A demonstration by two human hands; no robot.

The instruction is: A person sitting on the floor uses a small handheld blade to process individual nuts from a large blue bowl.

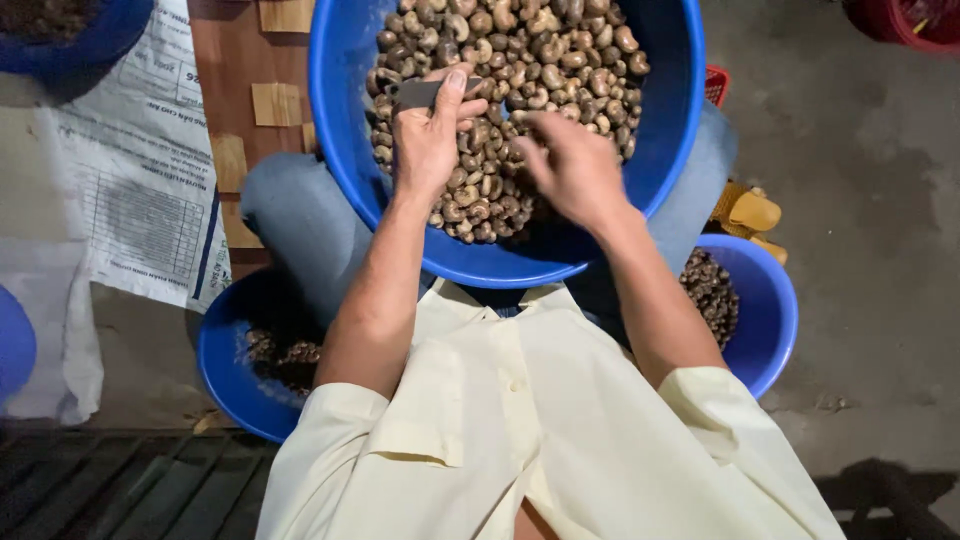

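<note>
The head camera looks down at a person in a pale shirt who sits with a big blue bowl [670,110] on the lap. The bowl is full of brown nuts [520,60] in their shells.

The left hand [428,140] rests on the nuts and is closed around a small dark tool [420,92], with the thumb pressed along it. The right hand [575,165] is just beside it, over the nuts, but it is blurry, so it is not clear if it is open or holding a nut.

Below the left arm, near the floor, sits a small blue bowl [225,370] with dark bits in it. Below the right arm sits another blue bowl [775,310] with more nuts. A printed sack [130,170] lies far out past the left hand.

The big bowl only rests on the knees and leans toward the body. If a knee moves, it could tip and the nuts could spill. The tool looks hard, and the two hands are close, so a slip could hurt a finger.
</note>
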